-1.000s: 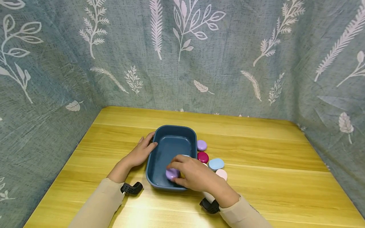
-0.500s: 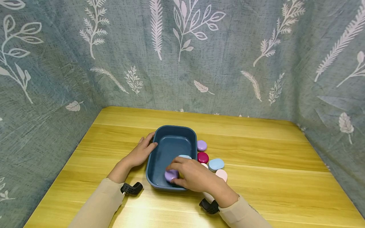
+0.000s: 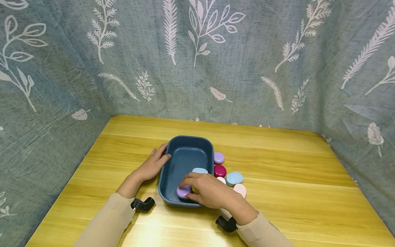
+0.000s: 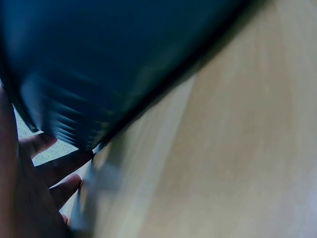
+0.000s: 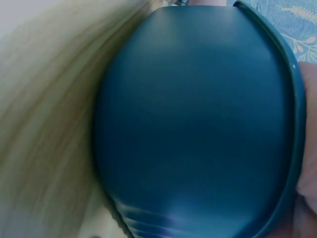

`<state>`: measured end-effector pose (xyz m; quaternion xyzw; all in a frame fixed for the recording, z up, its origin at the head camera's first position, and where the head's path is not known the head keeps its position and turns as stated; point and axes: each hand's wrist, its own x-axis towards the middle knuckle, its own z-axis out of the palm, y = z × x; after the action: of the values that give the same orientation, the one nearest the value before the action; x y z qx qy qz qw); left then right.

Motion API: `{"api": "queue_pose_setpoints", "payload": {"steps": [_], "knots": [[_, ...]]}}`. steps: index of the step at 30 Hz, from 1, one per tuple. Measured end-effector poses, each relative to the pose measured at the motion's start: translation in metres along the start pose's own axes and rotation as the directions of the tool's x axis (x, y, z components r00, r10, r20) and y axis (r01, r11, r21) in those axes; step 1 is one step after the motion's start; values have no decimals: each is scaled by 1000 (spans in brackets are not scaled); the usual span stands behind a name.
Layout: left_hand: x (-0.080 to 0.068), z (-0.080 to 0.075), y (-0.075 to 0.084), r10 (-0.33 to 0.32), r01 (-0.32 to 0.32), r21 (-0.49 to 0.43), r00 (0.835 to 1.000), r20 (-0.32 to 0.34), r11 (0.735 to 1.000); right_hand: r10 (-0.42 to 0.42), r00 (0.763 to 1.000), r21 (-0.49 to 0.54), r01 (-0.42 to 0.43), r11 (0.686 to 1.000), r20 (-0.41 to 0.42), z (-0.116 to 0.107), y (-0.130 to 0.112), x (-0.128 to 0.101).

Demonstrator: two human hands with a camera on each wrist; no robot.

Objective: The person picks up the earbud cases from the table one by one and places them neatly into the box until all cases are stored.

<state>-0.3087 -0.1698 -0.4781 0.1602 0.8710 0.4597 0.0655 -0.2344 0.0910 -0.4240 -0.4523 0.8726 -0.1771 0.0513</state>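
Note:
A dark blue rectangular bin [image 3: 211, 151] stands on the wooden table. At its left side rests my left hand [image 3: 150, 166], fingers extended along the outer wall; the left wrist view shows the fingertips touching it. Over the near right part of the bin, my right hand [image 3: 206, 188] holds a glossy purple round disc [image 3: 183, 192] between thumb and curled fingers, low inside. Beside the fingers in the bin lies a light blue rounded piece [image 3: 199, 170], partly covered. A bit of yellow [image 3: 194, 189] shows between the fingers. Only the bin's outer wall and a sliver of hand appear in the right wrist view.
Right of the bin lie another purple disc [image 3: 218, 157], a magenta disc [image 3: 220, 171], a light blue oval piece [image 3: 234, 178], a pale pink piece [image 3: 240, 190] and a white one [image 3: 221, 179]. A leaf-patterned curtain [image 3: 185, 85] surrounds the table.
The purple disc has shifted slightly left and toward the near wall in the bin, the right fingers following. More of the light blue piece shows. My left hand stays put.

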Motion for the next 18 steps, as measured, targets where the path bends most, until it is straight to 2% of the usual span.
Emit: {"api": "queue_pose_setpoints", "payload": {"steps": [9, 18], "knots": [[-1, 0, 0, -20, 20, -3, 1000, 4, 1000, 9, 1000, -3, -9, 1000, 29, 1, -1, 0], [-1, 1, 1, -3, 3, -1, 1000, 0, 1000, 30, 999, -16, -30, 999, 25, 1, -1, 2]]}}
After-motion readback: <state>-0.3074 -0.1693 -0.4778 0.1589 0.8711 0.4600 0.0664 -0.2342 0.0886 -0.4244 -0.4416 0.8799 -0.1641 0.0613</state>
